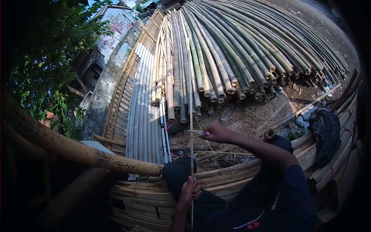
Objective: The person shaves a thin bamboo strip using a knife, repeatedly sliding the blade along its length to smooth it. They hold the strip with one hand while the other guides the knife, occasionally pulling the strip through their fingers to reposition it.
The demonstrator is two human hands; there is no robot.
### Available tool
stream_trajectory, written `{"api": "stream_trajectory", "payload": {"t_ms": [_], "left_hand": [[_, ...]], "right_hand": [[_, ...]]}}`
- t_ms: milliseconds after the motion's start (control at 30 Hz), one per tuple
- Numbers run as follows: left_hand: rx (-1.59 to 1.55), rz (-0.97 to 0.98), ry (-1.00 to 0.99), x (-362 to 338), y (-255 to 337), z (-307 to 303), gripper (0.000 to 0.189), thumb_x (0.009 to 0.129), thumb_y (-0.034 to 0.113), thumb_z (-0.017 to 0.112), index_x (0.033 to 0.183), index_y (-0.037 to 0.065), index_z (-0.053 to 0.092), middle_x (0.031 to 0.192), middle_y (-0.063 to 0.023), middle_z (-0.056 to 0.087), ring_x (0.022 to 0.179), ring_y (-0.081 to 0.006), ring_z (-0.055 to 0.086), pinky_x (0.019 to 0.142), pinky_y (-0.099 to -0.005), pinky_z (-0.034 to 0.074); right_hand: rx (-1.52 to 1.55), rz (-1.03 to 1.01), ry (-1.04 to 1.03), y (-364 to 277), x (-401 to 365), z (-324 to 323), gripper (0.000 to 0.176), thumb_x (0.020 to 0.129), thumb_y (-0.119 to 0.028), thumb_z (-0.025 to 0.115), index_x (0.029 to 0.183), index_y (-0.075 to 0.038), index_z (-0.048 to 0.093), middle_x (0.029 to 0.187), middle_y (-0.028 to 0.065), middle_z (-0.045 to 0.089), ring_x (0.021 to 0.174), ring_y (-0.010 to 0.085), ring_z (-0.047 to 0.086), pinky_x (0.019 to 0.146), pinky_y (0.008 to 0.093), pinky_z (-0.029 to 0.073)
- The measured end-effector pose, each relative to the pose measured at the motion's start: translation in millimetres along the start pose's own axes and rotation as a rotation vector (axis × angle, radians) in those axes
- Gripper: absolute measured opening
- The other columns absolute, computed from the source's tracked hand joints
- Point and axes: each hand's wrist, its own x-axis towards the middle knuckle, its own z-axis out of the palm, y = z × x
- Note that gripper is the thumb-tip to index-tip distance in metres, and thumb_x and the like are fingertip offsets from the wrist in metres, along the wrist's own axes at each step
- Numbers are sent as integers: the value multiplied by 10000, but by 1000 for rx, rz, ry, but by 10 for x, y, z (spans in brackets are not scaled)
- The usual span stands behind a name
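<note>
My left hand (188, 190) is wrapped round the lower part of a thin pale bamboo strip (191, 154), which stands upright in front of my body. Above it and to the right, my right hand (216, 132) is closed on a knife (196, 132) with a pink handle. The knife's blade points left and lies at the strip, level with the ground litter. Whether the blade cuts into the strip cannot be made out.
Long bamboo poles (232, 50) lie stacked ahead. Grey corrugated sheets (141, 104) and a bamboo ladder-like frame (118, 92) stand left. A thick spotted pole (77, 147) crosses the lower left. Split bamboo (147, 201) lies beneath me; a dark bundle (326, 133) is at right.
</note>
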Motion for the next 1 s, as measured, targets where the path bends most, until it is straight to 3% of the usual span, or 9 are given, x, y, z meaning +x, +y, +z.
{"api": "stream_trajectory", "payload": {"t_ms": [100, 267, 367, 500, 567, 633, 767, 900, 1000], "left_hand": [[-196, -159, -147, -37, 13, 32, 443, 965, 524, 269, 708, 167, 321, 489, 64, 206, 376, -39, 153, 340, -213, 139], [-141, -189, -159, -64, -53, -5, 446, 962, 539, 245, 710, 177, 313, 480, 65, 196, 363, -42, 145, 329, -218, 133], [-123, -204, -177, -115, -129, -33, 445, 962, 537, 245, 711, 176, 309, 474, 66, 186, 357, -42, 139, 324, -219, 125], [-167, -220, -189, -148, -227, -4, 445, 962, 535, 252, 710, 172, 305, 469, 66, 173, 349, -42, 137, 318, -218, 123], [-203, -241, -206, -167, -318, -17, 447, 962, 533, 257, 706, 170, 306, 470, 65, 172, 348, -43, 140, 316, -217, 125], [-279, -328, -342, -167, -453, -52, 429, 967, 518, 281, 708, 178, 322, 473, 66, 199, 353, -41, 152, 325, -213, 129], [-544, -421, -475, -153, -620, -150, 429, 964, 514, 299, 702, 175, 314, 471, 71, 181, 340, -40, 142, 314, -211, 118], [-743, -416, -581, -83, -626, -174, 429, 968, 504, 290, 701, 170, 314, 458, 73, 164, 324, -32, 137, 295, -207, 121], [-842, -268, -667, -12, -480, -94, 454, 979, 487, 246, 682, 148, 293, 431, 66, 147, 302, -23, 129, 276, -198, 124]], "right_hand": [[-95, -172, -74, -169, -62, 153, 208, 728, -226, 632, 650, -38, 586, 559, 170, 549, 545, 370, 570, 534, 447, 442], [-238, -237, -83, -271, -102, 202, 140, 677, -183, 606, 634, -51, 588, 541, 153, 542, 522, 364, 567, 519, 452, 447], [-336, -143, -150, -265, -48, 86, 162, 678, -218, 599, 659, -60, 634, 606, 164, 596, 616, 360, 612, 570, 466, 475], [-440, -20, 127, 37, 101, -83, 166, 680, -217, 596, 643, -60, 637, 598, 163, 593, 593, 361, 603, 560, 462, 471], [-474, 286, 172, 141, 238, -334, 187, 696, -238, 594, 679, -61, 652, 659, 174, 614, 652, 354, 619, 628, 467, 487], [-473, 363, 420, 523, 316, -521, 204, 700, -260, 603, 717, -67, 668, 705, 168, 631, 687, 343, 630, 653, 451, 499], [-531, 484, 368, 686, 262, -861, 248, 698, -291, 612, 723, -51, 668, 723, 167, 633, 723, 341, 632, 661, 441, 503], [-351, 432, 346, 636, 191, -694, 212, 706, -233, 610, 719, -24, 640, 701, 179, 615, 718, 361, 618, 651, 450, 487], [-177, 114, 255, 419, 120, -420, 174, 731, -167, 619, 743, 4, 586, 694, 199, 593, 693, 385, 598, 632, 455, 464]]}}
